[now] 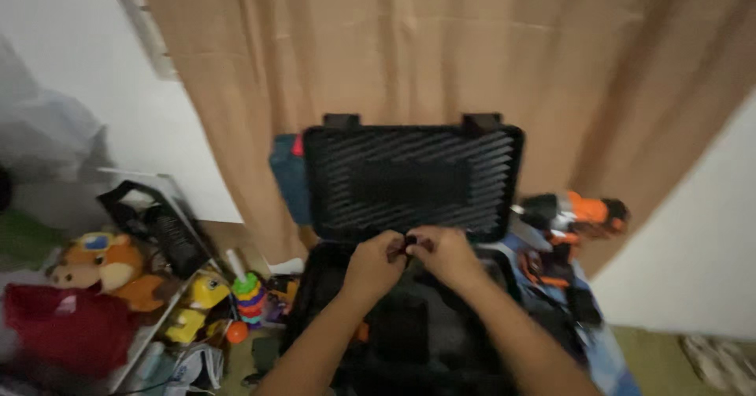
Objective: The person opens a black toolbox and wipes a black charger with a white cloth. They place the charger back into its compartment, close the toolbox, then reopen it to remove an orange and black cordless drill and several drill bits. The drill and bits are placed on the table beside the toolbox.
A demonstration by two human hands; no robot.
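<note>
Both hands, left (376,260) and right (446,252), pinch one small dark part (411,244) over one open black case (413,182)

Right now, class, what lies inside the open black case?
Inside the open black case: dark moulded hollows, an orange bit. Both hands, left hand and right hand, cover the middle, pinching something small and dark.

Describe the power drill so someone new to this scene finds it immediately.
Start at the open black case before the tan curtain. Right of its raised lid, beyond the right hand, lies the drill. Its bright orange and black body stands out there.
</note>
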